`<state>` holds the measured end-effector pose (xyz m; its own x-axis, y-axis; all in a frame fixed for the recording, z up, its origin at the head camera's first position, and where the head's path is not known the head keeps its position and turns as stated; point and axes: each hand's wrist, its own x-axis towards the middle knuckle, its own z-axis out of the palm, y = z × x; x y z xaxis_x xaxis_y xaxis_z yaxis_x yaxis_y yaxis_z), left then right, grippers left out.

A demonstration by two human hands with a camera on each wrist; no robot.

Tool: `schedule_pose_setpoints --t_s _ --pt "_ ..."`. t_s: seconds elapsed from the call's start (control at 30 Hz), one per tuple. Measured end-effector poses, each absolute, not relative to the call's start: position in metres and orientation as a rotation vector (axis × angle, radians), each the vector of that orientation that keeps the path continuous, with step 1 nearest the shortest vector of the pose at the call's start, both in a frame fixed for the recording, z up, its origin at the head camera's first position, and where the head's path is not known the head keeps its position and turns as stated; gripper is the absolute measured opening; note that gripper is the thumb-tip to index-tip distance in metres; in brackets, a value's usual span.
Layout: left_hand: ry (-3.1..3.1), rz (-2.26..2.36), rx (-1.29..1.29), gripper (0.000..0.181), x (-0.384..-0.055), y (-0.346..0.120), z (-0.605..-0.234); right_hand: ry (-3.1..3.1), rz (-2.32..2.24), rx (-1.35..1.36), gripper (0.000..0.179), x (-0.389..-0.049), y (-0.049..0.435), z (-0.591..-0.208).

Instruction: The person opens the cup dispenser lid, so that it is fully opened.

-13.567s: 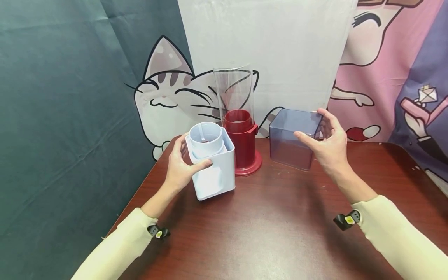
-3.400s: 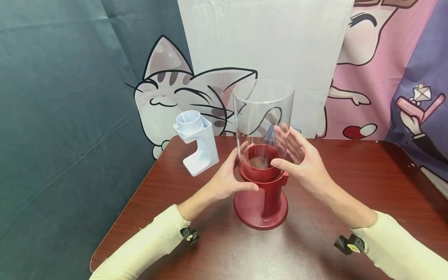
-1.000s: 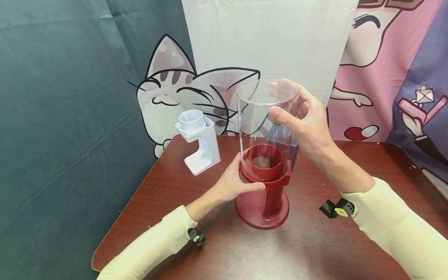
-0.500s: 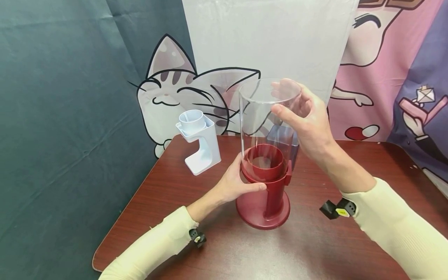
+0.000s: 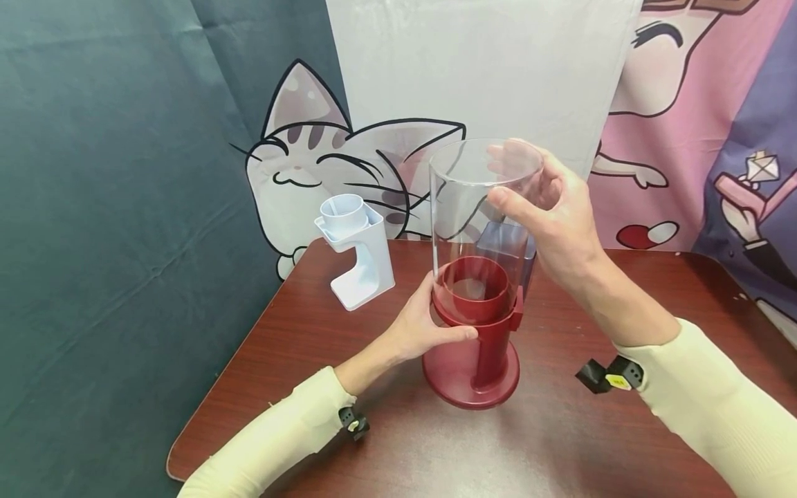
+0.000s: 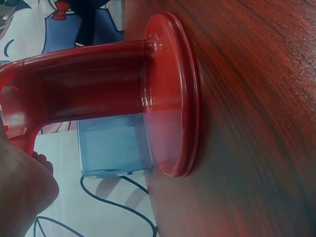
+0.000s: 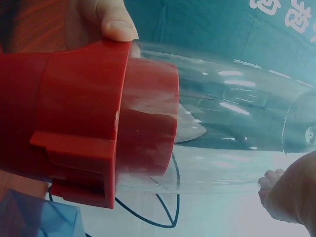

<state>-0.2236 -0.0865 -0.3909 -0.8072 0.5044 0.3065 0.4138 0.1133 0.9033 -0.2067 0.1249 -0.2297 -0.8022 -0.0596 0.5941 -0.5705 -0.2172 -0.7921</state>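
Note:
A red dispenser stand (image 5: 492,356) with a round foot rests on the table (image 5: 591,429), in front of me. A tall clear tube (image 5: 457,214), open at the top, stands in its upper ring around a shorter red collar (image 7: 150,116). My left hand (image 5: 416,325) grips the ring from the left, thumb across the front. My right hand (image 5: 563,225) holds the tube near its rim from the right, with the thumb in front and the fingers behind. In the right wrist view, the tube's lower end meets the red ring; any catch inside is hidden.
A white stand (image 5: 376,259) with a round cup on top is at the back left. Behind the red stand sits a translucent blue-grey box (image 6: 116,145), partly seen through the tube. A printed cloth (image 5: 498,62) hangs behind the table.
The white stand and blue-grey box, held earlier, were released at the back. The red stand came forward. My right hand rose from the tube's lower part to near its rim, then barely moved.

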Motion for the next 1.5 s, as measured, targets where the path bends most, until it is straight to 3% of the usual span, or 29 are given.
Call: schedule_pose_setpoints --t_s 1.5 --pt "2.307 1.796 0.971 0.095 -0.225 -0.087 -0.392 -1.736 2.043 0.702 0.059 -0.204 0.127 -0.225"
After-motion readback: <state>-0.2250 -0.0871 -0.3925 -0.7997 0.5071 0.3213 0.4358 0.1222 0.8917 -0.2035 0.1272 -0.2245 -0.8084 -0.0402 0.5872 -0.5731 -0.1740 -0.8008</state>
